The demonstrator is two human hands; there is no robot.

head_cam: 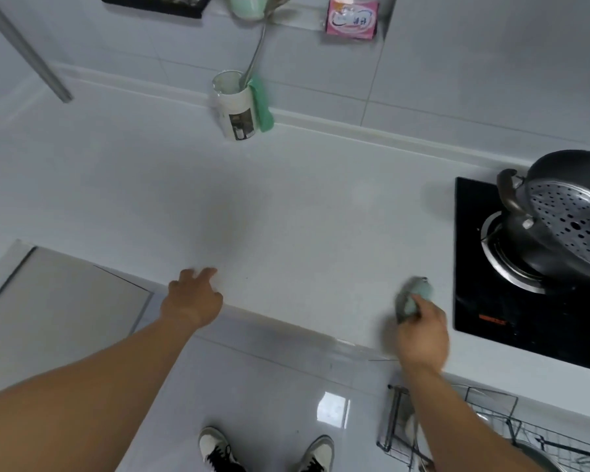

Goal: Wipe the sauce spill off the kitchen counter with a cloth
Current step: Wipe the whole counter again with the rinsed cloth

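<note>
A white kitchen counter (304,212) fills the middle of the view. My right hand (423,332) grips a bunched grey-green cloth (413,298) and holds it on the counter near the front edge, just left of the hob. My left hand (191,298) rests on the counter's front edge with its fingers spread and holds nothing. A faint dull smear (225,226) shows on the counter beyond my left hand; no distinct sauce spill is visible.
A black hob (484,301) at the right carries a dark wok (559,206) with a perforated steamer plate. A white cup (235,110) with a utensil and green cloth stands by the back wall. A wire rack (491,434) sits lower right; a cabinet top lies at the left.
</note>
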